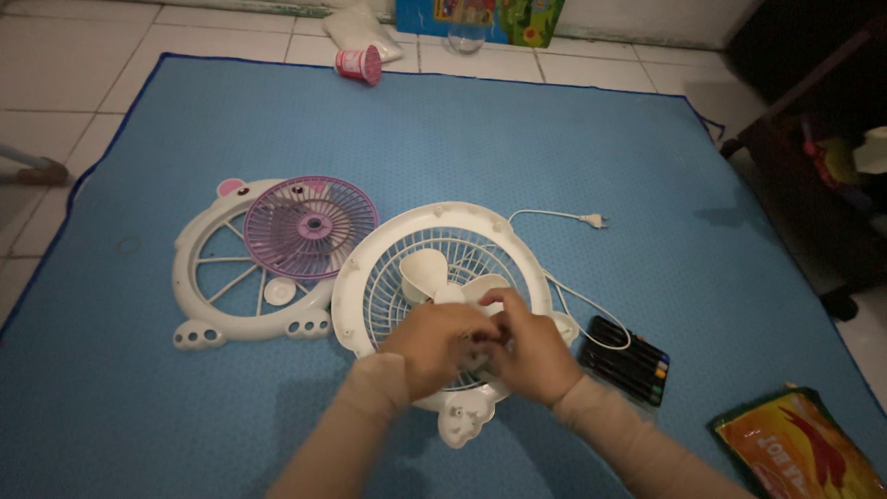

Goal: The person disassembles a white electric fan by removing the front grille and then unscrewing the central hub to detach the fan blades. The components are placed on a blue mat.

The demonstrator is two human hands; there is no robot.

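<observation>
I have my left hand (434, 346) and right hand (528, 351) curled together, pinching at the fan blades (434, 277) in the white fan body (370, 268) on the blue mat (462, 148), while the purple grille (310, 226) already lies detached beside it.

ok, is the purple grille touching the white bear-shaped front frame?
Touching. The head view shows the purple grille lying on top of the white bear-shaped frame, overlapping its upper right rim with no gap visible. Both hands are elsewhere, at the fan blades.
</observation>
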